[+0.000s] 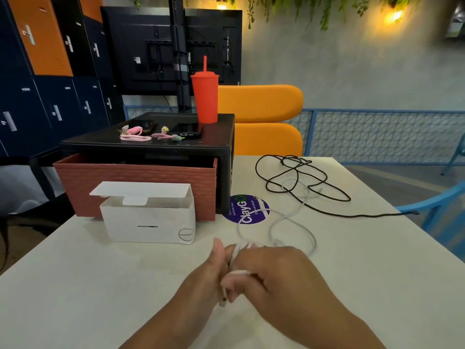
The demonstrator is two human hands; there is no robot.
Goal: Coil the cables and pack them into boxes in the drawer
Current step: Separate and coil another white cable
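Thin white cable [284,217] is wound into loops between the hands, which are held close together over the pale surface [75,285].

The cable is gripped by the left hand [216,268], thumb raised, and pinched by the right hand [276,270]. Its slack trails toward the tangled black cable [302,177]. Loops are best kept even and small enough for the open white cardboard box [151,222], set before the pulled-out reddish-brown drawer [136,180]. Slack should be drawn in gently, so the black cable is not dragged along.

Grey wall [352,59], 2 warm lamps [393,16] — hanging greenery [327,11], navy and orange lockers [50,104], orange chair [261,104], blue railing [377,134], white table [75,273].
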